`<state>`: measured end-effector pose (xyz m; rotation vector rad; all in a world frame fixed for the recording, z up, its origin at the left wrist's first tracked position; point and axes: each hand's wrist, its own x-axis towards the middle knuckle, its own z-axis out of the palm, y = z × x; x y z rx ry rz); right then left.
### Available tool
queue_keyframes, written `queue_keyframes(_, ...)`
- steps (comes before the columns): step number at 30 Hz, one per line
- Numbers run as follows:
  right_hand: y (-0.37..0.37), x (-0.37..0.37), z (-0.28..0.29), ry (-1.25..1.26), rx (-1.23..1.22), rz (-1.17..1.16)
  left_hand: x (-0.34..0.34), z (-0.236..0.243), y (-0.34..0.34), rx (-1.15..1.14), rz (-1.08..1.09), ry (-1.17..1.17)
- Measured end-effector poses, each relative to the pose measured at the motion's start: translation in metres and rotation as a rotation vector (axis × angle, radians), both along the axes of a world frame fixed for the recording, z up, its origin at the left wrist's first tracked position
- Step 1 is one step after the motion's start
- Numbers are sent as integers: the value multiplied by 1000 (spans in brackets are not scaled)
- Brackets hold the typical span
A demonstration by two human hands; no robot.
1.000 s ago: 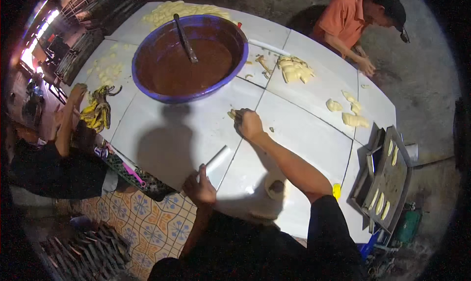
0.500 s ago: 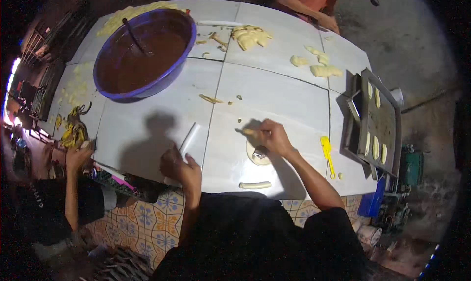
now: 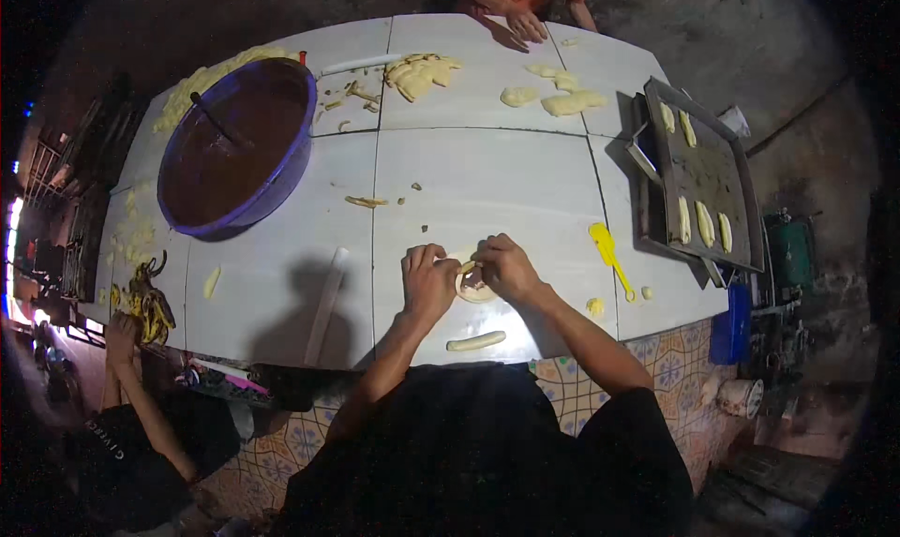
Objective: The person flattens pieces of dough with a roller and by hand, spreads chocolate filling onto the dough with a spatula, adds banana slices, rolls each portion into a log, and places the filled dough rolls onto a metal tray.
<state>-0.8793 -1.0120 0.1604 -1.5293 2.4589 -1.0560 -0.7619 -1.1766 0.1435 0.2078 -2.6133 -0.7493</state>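
A thin round of dough [image 3: 476,290] with a dark brown smear of filling lies before me. At its far left edge are the curled fingers of my left hand [image 3: 429,280], closed on the dough. My right hand [image 3: 509,270] pinches the far right edge, its fingertips close to the left ones. Between them shows a small yellowish strip, partly hidden, perhaps a banana piece. Nearer to me lies a rolled dough stick [image 3: 476,341]. A white rolling pin [image 3: 326,306] rests on the table to the left, apart from both hands.
A purple basin [image 3: 302,153] of brown filling with a spoon stands back left. To the right are a yellow spatula [image 3: 609,254] and a tray [image 3: 656,125] with several dough sticks. Dough lumps [image 3: 572,101] lie farther off. One person stands across the table; another, at left, touches bananas [image 3: 148,307].
My left hand has left the rolling pin and come right to the dough round. My right hand has stayed at the round. The view has shifted; the far person's hand shows more.
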Motion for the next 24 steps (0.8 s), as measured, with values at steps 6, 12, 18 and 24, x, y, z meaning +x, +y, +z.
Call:
queue_keyframes(6,16,11,5,-72,22,71,16,6,11,2,8,-19)
queue_keyframes(12,39,34,-1,-63,-44,6,36,21,19,8,-41,42)
queue_keyframes(18,30,40,-23,-19,-158,-102,24,4,18,-3,5,182)
queue_keyframes(24,13,20,-14,-150,-146,-150,11,7,20,-22,90,-4)
